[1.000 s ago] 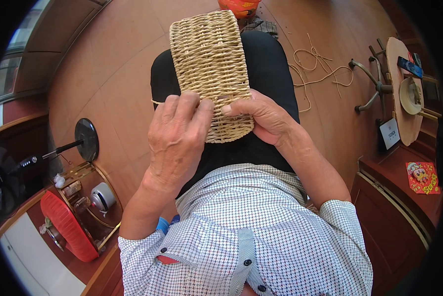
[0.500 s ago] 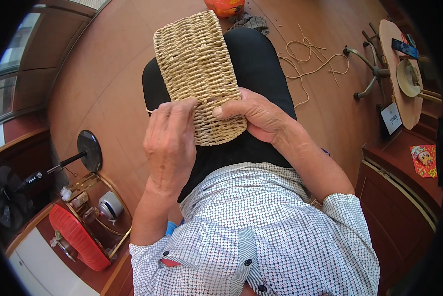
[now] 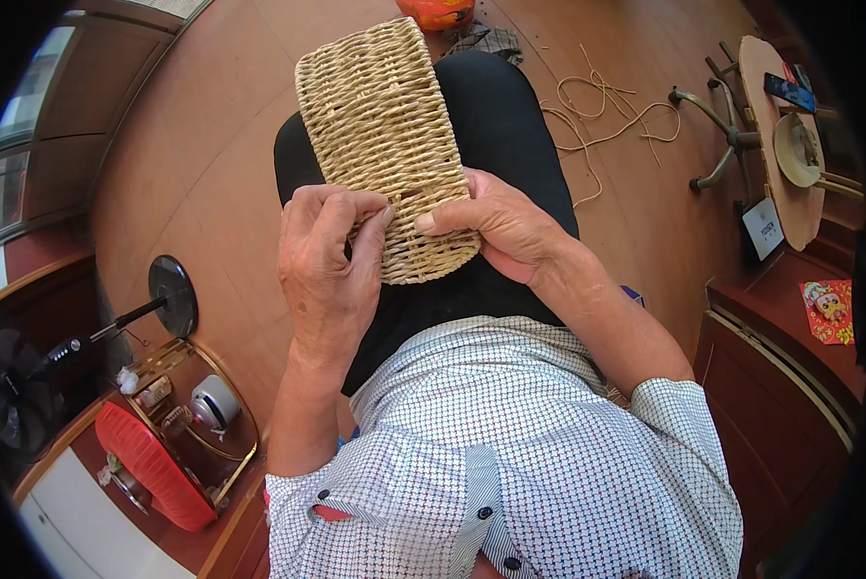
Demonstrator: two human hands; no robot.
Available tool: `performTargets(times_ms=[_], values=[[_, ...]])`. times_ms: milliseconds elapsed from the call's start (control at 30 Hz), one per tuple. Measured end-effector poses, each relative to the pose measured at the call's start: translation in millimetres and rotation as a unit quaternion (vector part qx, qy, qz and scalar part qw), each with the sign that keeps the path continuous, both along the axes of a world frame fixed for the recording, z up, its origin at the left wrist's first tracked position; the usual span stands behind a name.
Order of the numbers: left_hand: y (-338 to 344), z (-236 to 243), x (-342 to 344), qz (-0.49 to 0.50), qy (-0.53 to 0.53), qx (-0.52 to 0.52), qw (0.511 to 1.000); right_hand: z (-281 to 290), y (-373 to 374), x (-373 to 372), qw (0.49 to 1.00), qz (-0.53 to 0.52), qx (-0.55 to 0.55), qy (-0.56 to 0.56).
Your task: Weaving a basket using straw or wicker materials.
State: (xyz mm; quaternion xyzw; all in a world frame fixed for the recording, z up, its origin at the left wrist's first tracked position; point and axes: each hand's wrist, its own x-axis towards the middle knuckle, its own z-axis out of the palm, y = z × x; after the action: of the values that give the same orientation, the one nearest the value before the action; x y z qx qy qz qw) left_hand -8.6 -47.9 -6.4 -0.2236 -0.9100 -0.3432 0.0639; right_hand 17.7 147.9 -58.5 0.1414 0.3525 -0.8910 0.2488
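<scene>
A rectangular straw-coloured woven panel [image 3: 375, 106] with rounded corners lies over black-trousered legs [image 3: 501, 116], tilted slightly left, with a small gap in the weave near its lower part. My left hand [image 3: 327, 261] is at the panel's lower left, thumb and forefinger closed together at the weave beside that gap; what they pinch is too small to make out. My right hand [image 3: 505, 232] grips the lower right edge, thumb pressed on top and the other fingers mostly hidden underneath.
Loose cord [image 3: 597, 106] lies tangled on the floor. At right are a metal stand [image 3: 730, 135], a round wooden board [image 3: 795, 212] bearing a phone [image 3: 788, 92], and a red cabinet [image 3: 776, 386]. At left are a fan [image 3: 13, 386] and a red plastic tray [image 3: 153, 463]. An orange-red object [image 3: 436, 12] is behind.
The panel and both hands sit further left in the picture than a second ago. My left hand's fingers have curled, bringing its thumb into view against the forefinger.
</scene>
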Motion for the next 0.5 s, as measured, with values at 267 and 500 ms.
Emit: performTargets(times_ms=[267, 500], values=[[-4.0, -0.8, -0.5, 0.000, -0.030, 0.017, 0.999, 4.4, -2.8, 4.5, 0.999, -0.025, 0.031, 0.001], [0.6, -0.2, -0.9, -0.009, -0.008, 0.006, 1.000, 3.3, -5.9, 8.1, 0.997, -0.050, 0.050, 0.003]])
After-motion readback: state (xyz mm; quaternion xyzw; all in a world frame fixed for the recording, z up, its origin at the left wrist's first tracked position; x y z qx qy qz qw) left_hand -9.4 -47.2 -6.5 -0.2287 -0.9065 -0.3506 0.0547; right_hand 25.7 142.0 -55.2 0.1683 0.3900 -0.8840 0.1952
